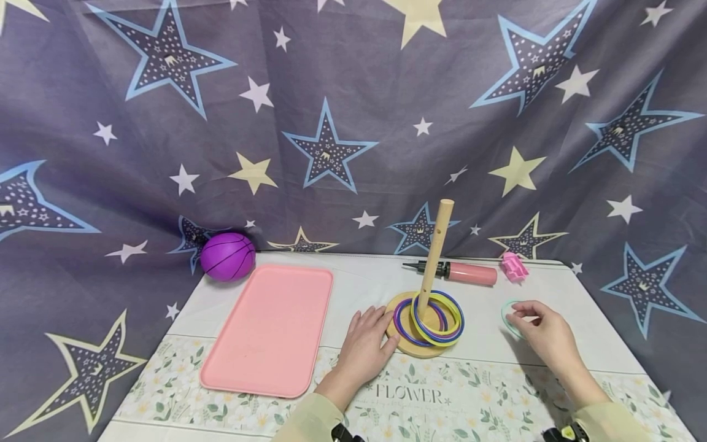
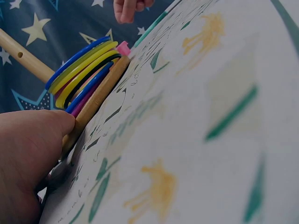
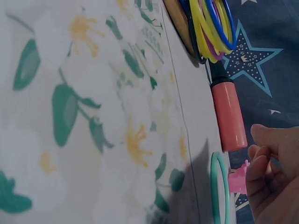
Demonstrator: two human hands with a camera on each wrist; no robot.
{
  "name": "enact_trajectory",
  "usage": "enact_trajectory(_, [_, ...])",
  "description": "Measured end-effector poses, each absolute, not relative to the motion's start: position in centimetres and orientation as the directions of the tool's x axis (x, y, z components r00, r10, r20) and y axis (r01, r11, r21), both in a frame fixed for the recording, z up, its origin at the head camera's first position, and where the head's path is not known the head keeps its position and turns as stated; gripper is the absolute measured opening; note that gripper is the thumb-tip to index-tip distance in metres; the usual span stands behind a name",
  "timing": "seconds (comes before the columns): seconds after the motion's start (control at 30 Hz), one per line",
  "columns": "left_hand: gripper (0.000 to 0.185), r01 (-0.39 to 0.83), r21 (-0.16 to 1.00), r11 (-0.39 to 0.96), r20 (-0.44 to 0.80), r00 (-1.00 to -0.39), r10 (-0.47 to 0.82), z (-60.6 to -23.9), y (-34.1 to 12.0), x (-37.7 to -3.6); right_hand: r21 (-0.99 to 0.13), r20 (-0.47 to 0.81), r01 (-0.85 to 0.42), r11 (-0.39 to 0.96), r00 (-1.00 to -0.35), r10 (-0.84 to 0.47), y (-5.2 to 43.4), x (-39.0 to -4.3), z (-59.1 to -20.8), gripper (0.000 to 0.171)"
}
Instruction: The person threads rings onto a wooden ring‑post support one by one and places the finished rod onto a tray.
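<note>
My left hand (image 1: 364, 344) rests by the round wooden base (image 1: 421, 351) of a ring-toss stand, fingers fairly straight, touching its left edge. From the base rises a wooden post (image 1: 438, 236), leaning in the head view. Several blue, yellow and purple rings (image 1: 461, 324) lie stacked around its foot. On the right, my right hand (image 1: 549, 341) hovers over a mint-green ring (image 1: 504, 314), thumb and fingers loosely bent. In the right wrist view that green ring (image 3: 214, 184) lies on the table, apart from the fingers.
A pink tray (image 1: 265, 331) lies left of the stand, with a purple ball (image 1: 227, 256) behind it. Behind the post are a pink hand pump (image 1: 472, 274) and a small pink plastic piece (image 1: 514, 267). A star-patterned curtain (image 1: 353, 73) closes off the back.
</note>
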State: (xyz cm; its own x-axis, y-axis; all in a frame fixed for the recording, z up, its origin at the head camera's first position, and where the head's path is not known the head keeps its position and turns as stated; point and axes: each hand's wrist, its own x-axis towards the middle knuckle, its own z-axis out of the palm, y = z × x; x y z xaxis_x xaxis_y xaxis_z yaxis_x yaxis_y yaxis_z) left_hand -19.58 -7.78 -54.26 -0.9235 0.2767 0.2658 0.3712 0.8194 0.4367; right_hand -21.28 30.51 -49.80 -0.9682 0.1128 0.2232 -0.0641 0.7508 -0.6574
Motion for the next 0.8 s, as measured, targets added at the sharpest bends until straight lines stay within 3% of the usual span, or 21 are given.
enact_trajectory(0.3, [0.056, 0.372, 0.443, 0.815, 0.265, -0.923, 0.278, -54.3, -7.8, -19.6, -0.639, 0.186, -0.039, 0.768, -0.977, 0.105, 31.4, -21.2, -50.3, 0.045])
enact_trajectory(0.8, [0.058, 0.369, 0.435, 0.822, 0.257, -0.925, 0.279, -54.4, -7.7, -19.5, -0.676, 0.116, 0.03, 0.737, -0.982, 0.146, 32.7, -21.5, -51.2, 0.045])
